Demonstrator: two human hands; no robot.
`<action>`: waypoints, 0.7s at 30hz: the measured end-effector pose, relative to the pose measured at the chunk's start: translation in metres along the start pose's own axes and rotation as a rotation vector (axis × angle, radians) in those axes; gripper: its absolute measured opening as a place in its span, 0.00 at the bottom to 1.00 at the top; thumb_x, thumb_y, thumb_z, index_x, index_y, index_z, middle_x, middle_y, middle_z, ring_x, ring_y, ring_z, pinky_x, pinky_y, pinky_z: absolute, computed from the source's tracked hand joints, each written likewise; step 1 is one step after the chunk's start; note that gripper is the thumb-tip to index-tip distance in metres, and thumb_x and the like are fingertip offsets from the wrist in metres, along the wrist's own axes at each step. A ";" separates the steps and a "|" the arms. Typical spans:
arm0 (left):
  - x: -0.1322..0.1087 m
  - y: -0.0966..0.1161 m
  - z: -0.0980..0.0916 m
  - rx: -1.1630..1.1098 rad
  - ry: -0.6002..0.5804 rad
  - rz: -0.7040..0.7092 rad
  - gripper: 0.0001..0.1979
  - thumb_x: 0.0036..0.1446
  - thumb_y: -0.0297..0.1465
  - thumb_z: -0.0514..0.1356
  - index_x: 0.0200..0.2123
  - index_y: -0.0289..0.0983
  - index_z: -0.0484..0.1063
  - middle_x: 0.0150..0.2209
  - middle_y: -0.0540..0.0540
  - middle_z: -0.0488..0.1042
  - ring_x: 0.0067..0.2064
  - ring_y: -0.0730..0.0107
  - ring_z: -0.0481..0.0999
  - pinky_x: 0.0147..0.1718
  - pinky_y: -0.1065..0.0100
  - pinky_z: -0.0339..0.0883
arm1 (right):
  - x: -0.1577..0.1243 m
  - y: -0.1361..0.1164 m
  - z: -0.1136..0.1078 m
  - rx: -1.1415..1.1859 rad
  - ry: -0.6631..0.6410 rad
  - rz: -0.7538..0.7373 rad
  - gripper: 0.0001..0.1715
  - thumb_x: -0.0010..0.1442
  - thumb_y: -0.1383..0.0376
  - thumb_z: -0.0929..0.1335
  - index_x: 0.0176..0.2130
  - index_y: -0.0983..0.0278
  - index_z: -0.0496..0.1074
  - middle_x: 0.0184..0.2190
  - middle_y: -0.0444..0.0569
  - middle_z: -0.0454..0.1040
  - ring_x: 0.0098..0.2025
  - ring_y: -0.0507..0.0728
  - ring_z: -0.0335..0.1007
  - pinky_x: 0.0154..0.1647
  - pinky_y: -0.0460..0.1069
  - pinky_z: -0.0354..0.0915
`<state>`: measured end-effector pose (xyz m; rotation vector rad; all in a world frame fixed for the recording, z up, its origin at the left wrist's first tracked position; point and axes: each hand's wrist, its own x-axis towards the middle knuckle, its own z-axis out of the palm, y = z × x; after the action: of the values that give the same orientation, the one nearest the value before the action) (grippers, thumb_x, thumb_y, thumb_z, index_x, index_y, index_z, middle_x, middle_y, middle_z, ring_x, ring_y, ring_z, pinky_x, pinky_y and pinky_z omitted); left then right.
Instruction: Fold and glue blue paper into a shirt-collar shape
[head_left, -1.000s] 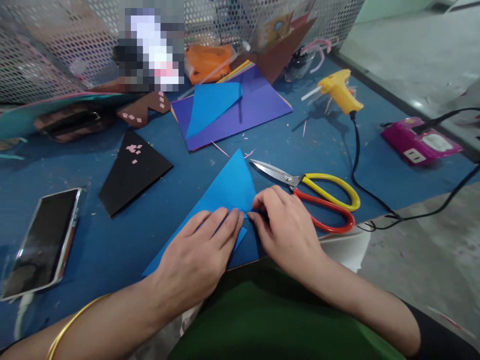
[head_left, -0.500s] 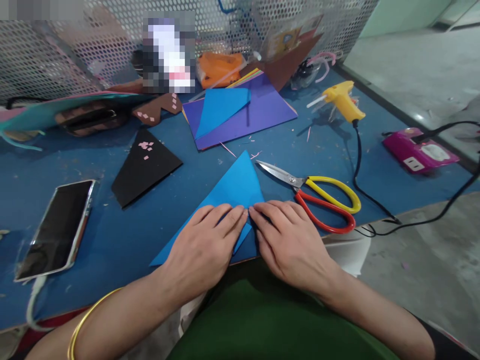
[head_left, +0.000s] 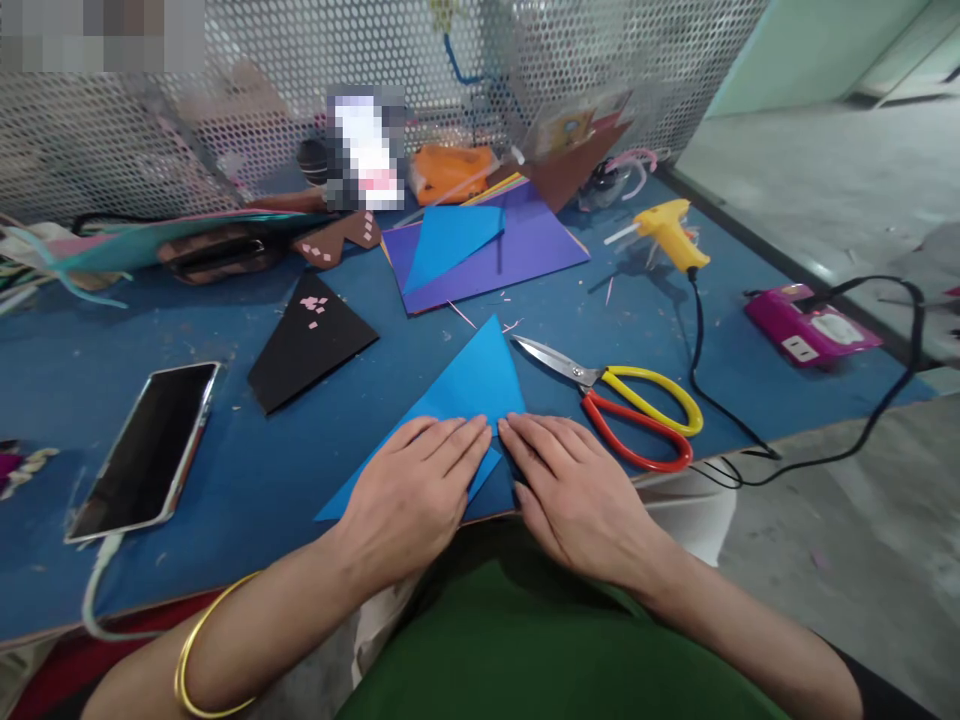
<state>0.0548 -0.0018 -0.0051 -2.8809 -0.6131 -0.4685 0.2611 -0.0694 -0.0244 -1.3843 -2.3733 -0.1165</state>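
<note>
A folded light-blue paper triangle (head_left: 472, 385) lies on the blue table (head_left: 285, 460) near its front edge. My left hand (head_left: 412, 495) lies flat on the paper's lower part, fingers stretched out and together. My right hand (head_left: 577, 495) lies flat beside it on the paper's right edge, fingers also stretched out. The fingertips of both hands almost meet over a fold in the paper. Neither hand holds anything.
Scissors (head_left: 622, 395) with yellow and red handles lie just right of the paper. A yellow glue gun (head_left: 667, 230) with a black cord, a magenta power strip (head_left: 810, 330), purple and blue sheets (head_left: 487, 245), a black triangle (head_left: 307, 340) and a phone (head_left: 146, 450) lie around. Perforated metal mesh (head_left: 225, 100) stands behind.
My right hand has gone from a pinch at the paper's edge to lying flat with fingers stretched out. The left hand stays pressed on the paper. The view has tilted up a little.
</note>
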 end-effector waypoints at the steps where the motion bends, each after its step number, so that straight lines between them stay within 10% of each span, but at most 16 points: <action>1: 0.000 0.000 0.000 -0.009 0.016 -0.004 0.21 0.64 0.23 0.49 0.56 0.28 0.71 0.56 0.40 0.76 0.54 0.59 0.75 0.53 0.57 0.64 | 0.000 0.000 0.001 0.008 0.002 0.008 0.28 0.67 0.66 0.60 0.61 0.80 0.66 0.59 0.64 0.70 0.59 0.66 0.63 0.61 0.61 0.61; 21: -0.005 0.006 0.005 0.060 0.012 -0.011 0.21 0.64 0.26 0.48 0.55 0.27 0.72 0.56 0.37 0.76 0.57 0.58 0.75 0.64 0.53 0.56 | 0.001 -0.005 0.009 -0.010 0.033 0.042 0.26 0.70 0.64 0.58 0.62 0.72 0.66 0.59 0.57 0.72 0.60 0.61 0.64 0.63 0.59 0.51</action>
<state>0.0541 -0.0085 -0.0120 -2.8170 -0.6300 -0.4610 0.2543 -0.0685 -0.0315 -1.4251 -2.3181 -0.1390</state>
